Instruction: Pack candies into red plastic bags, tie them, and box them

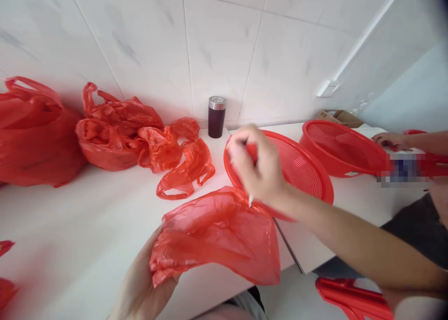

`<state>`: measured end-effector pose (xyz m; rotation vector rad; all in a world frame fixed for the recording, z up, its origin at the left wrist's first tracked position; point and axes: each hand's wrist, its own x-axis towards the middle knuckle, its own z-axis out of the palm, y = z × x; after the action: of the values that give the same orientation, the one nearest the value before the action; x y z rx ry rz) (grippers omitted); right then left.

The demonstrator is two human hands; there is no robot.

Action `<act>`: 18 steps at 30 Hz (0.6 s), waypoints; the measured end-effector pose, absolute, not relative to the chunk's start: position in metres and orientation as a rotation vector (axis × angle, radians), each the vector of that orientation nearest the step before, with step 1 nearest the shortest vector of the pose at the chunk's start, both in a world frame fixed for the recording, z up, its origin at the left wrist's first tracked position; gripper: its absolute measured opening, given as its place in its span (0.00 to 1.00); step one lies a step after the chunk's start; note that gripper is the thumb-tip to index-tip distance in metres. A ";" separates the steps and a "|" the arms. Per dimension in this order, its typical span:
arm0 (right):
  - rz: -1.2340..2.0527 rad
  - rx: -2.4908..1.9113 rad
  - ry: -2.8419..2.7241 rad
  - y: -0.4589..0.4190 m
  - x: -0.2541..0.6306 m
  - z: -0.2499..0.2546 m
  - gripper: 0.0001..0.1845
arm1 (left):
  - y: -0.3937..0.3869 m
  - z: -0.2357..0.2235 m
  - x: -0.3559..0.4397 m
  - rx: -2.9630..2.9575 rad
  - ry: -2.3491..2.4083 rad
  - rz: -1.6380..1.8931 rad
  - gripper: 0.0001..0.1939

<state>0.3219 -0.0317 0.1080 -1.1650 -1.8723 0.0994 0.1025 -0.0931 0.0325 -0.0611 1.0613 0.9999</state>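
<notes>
My left hand [143, 282] grips the lower left edge of a red plastic bag [217, 236] and holds it over the front of the white counter [87, 226]. My right hand [257, 163] hovers above the bag's top edge, in front of a round red mesh basket [304, 166]. Its fingers are curled and blurred, and something red shows between them that I cannot name.
Full red bags [35, 133] and crumpled ones [140, 138] lie along the tiled wall at the left. A dark cylindrical jar [216, 117] stands by the wall. A second red basket [343, 147] sits at the right, where another person's hand [394, 140] rests.
</notes>
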 end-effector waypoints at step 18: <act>0.484 -2.244 -2.160 -0.044 0.434 0.061 0.40 | -0.119 0.018 0.043 0.485 1.262 1.004 0.32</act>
<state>0.4343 -0.0441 0.0610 -2.2438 -2.1600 0.4840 0.0427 -0.1195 0.0177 0.4852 1.2618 1.0039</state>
